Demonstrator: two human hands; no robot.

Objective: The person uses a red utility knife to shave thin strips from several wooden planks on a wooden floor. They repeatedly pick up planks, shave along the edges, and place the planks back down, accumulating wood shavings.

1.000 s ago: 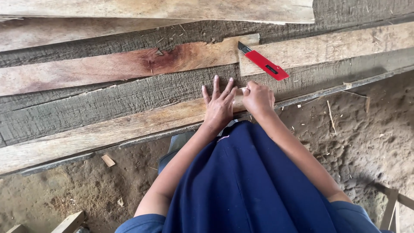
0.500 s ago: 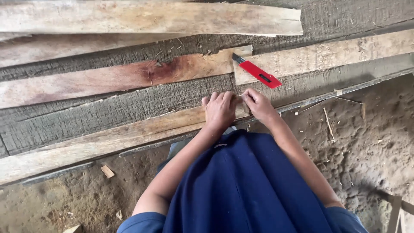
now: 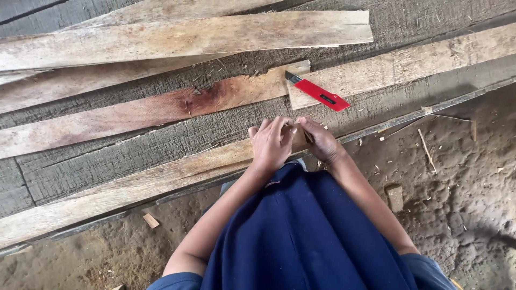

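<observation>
Both my hands meet at near end of pale plank [image 3: 134, 185] on rough grey counter [image 3: 123, 156]. Left hand [image 3: 271, 144] fingers curled over plank end, knuckles up; right hand [image 3: 321, 140] fingers bent, pinching at same end. Whether anything small sits between them: cannot tell, hidden under fingers. Plank's left end cut off by frame edge. Red utility knife [image 3: 317, 92] lies untouched just beyond hands. Versus a second ago: left fingers then spread flat, now curled; knife unmoved.

A long pale wooden plank [image 3: 134, 188] lies flat and slanted along the edge of the rough grey boards, its right end under both hands.
</observation>
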